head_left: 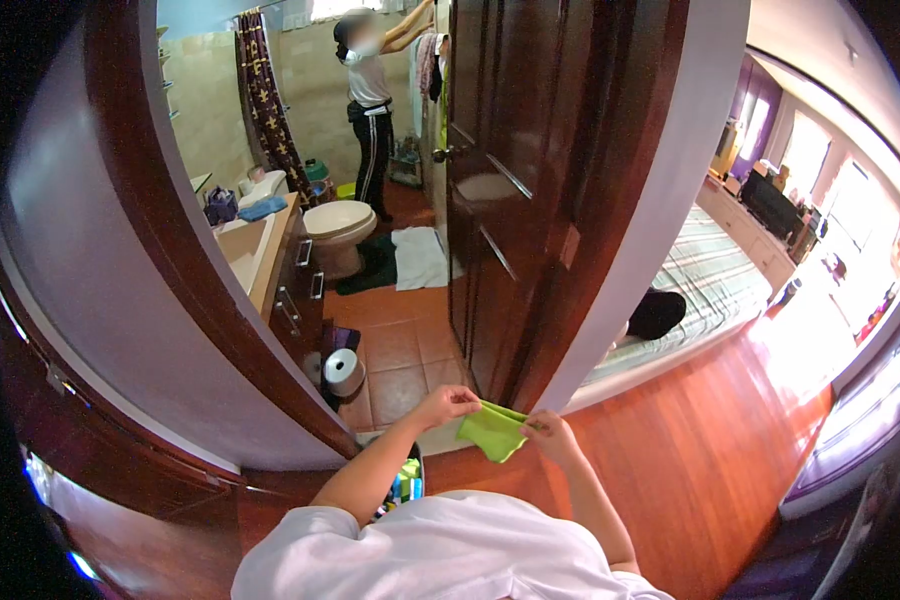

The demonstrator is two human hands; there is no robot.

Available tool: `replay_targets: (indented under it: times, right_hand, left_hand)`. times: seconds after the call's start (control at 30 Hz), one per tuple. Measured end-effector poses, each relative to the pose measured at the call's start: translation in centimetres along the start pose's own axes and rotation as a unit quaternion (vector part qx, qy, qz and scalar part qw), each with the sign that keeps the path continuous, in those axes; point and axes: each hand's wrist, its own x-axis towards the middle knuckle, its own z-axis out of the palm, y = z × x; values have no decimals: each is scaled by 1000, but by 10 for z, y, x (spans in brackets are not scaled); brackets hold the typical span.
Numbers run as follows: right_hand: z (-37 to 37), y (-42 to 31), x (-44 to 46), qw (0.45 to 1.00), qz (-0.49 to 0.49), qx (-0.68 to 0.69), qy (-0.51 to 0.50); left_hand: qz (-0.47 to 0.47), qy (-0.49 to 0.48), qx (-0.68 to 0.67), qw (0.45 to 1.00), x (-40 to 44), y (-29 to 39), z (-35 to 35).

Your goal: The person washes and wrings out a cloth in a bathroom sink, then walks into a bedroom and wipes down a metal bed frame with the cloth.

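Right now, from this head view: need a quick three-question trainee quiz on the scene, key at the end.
1. What do the left hand and right hand hold between them?
A) a blue sponge
B) a thin lime-green cloth
C) a grey brush

2. True or false: the glossy dark-brown panelled wooden door is shut.

3. What colour is the flat rectangular floor textile lying beside the flat black mat?

Key:
1. B
2. False; it stands open
3. White
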Motion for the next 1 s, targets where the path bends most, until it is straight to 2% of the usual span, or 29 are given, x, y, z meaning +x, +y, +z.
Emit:
replay_targets:
  times: [0.13, 0.33, 0.47, 0.63, 0.77, 0.87, 0.97, 1.0]
  right_hand:
    - [3, -5, -3, 999, 32, 4, 3]
    - [4, -3, -3, 1000, 5, -1, 2]
    - [4, -10, -5, 1000, 28, -7, -6]
    - [11, 9, -3, 1000, 15, 18, 4]
    - [9, -3, -5, 999, 38, 5, 14]
    - [12, 4, -4, 999, 44, 18, 19]
    - [13, 8, 2, 998, 55, 30, 14]
    - [12, 4, 3, 998, 55, 31, 11]
  left_hand:
    - [4, 5, 2, 1000, -4, 3, 1]
    - [18, 3, 8, 1000, -2, -4, 0]
    - [-13, 5, 11, 1000, -2, -6, 0]
    - [9, 2, 3, 1000, -1, -12, -1]
    - [5, 7, -6, 1000, -1, -10, 0]
    - [0, -5, 7, 1000, -1, -8, -2]
    - [41, -36, -61, 997, -7, 3, 1]
    - [31, -72, -30, 996, -7, 6, -1]
